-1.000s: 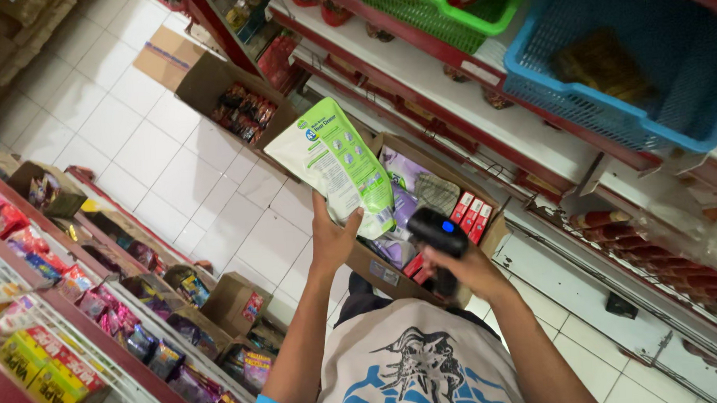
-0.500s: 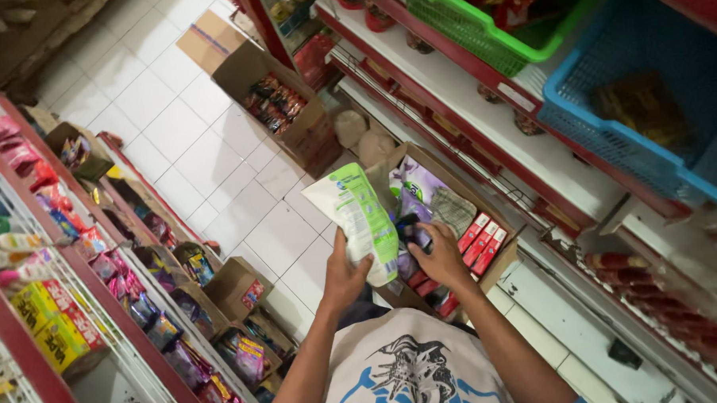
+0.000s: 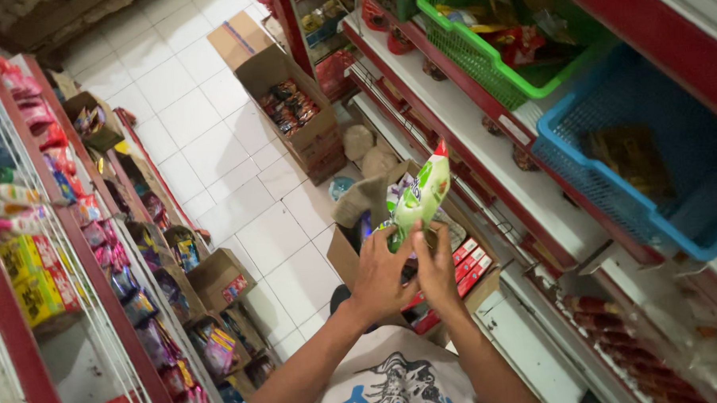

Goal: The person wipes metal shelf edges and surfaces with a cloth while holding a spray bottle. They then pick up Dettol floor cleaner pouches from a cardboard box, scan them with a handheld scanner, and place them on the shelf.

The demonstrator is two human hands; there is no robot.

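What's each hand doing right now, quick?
Left hand: closed on the lower end of the green snack packet.
Right hand: fingers also on the packet's lower end, gripping it.

A small shop aisle: stocked snack shelves [image 3: 74, 259], goods cartons [image 3: 292, 108], plastic baskets [image 3: 481, 62].

Packet [image 3: 418, 201] between both hands, above open carton [image 3: 425, 279]; baskets [image 3: 481, 58] on shelf right.
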